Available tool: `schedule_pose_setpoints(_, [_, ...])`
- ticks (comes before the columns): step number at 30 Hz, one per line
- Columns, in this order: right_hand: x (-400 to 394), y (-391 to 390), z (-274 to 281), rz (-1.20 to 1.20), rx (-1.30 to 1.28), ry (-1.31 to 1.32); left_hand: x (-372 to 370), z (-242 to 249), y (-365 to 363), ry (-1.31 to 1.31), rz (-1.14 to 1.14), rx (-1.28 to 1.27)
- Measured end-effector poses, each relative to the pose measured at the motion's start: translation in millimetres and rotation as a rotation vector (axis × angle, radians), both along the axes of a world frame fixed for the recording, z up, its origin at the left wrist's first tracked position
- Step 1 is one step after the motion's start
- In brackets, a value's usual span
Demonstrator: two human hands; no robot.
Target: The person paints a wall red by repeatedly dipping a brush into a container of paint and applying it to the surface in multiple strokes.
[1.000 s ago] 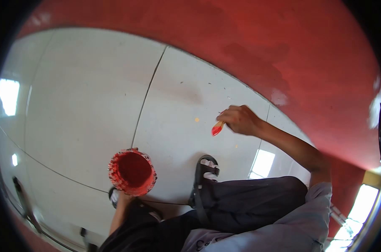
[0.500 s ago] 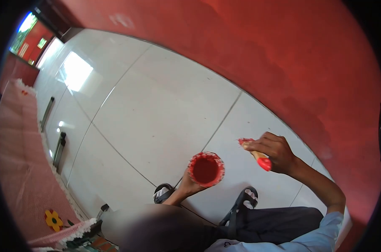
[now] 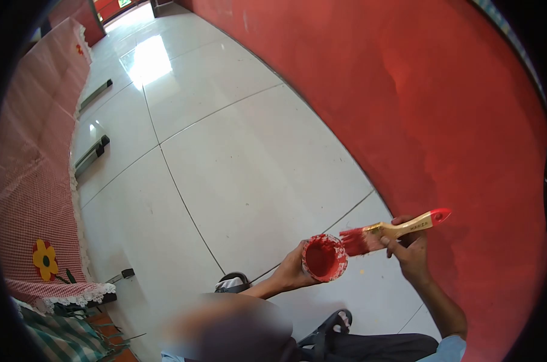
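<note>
Along the far left hangs a pink checked tablecloth [image 3: 41, 205] with a white lace edge and a yellow flower [image 3: 45, 260] near its lower corner. Next comes the pale tiled floor [image 3: 249, 175], then a sandalled foot [image 3: 231, 281] beneath the left forearm. Just right of that, the left hand [image 3: 294, 268] is wrapped around the left side of a paint-smeared cup [image 3: 341, 266], tipped so that its red inside shows; the paint's depth is hard to judge. Beside the cup's right rim is a flat paintbrush [image 3: 396, 230], gripped near its metal band between the right hand's [image 3: 412, 253] thumb and fingers. The brush has swung round: its red bristles now point at the cup, and its handle tip up and right. That puts the bristles within reach of the paint, though whether they touch the rim cannot be told. Farthest right rises the red wall [image 3: 472, 120].
</note>
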State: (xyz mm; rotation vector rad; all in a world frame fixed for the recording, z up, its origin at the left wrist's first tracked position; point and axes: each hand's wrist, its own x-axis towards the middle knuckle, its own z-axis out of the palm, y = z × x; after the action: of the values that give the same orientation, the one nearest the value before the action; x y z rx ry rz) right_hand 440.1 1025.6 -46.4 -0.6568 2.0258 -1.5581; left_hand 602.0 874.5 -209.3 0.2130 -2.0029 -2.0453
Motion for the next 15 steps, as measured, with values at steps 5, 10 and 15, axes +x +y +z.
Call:
schedule_pose_setpoints(5, [10.0,-12.6,-2.0,0.067,0.054,-0.057,6.9,4.7,-4.3,0.024,-0.029,0.032])
schedule_pose_setpoints(10, [13.7,-22.5,-1.8,0.118,0.117,-0.041,8.3,3.3,-6.3,-0.001,-0.048,0.074])
schedule_pose_setpoints(15, [12.8,-22.1,-13.9,0.163,0.164,-0.023,9.5,5.7,-6.8,0.037,-0.062,0.048])
